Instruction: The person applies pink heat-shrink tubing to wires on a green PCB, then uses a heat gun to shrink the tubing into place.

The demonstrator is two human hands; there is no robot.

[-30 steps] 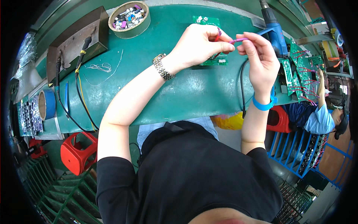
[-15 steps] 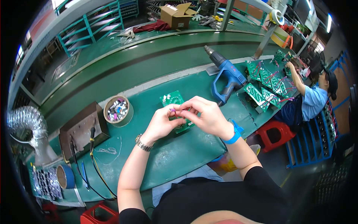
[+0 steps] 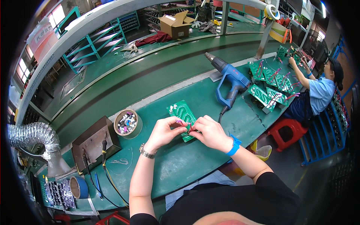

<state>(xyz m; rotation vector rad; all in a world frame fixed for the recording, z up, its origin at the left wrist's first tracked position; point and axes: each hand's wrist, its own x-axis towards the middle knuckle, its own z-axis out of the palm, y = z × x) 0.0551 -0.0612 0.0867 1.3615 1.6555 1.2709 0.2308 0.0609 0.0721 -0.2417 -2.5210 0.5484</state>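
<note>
two bare hands at work above a green circuit board, seen from the head. the left hand [image 3: 167,131], with a metal-banded watch [image 3: 147,151] at its wrist, and the right hand [image 3: 210,132], with a blue strap [image 3: 234,145] at its wrist, meet almost fingertip to fingertip. each is closed to a narrow pinch of thumb and fingers on the red and purple wire [image 3: 189,127], which lies between them over the near part of the circuit board [image 3: 183,111]; whether the wire is joined to the board cannot be told. the board rests on the green bench [image 3: 176,167]. to its left stand a round tub [image 3: 138,130] of small mixed parts and a metal tray [image 3: 83,141], with a soldering iron [image 3: 104,147] leaning at the latter. to the right lies a blue heat gun [image 3: 233,78]; beyond it are further wired boards [image 3: 259,94], near a seated co-worker [image 3: 320,93] in a light blue shirt.
</note>
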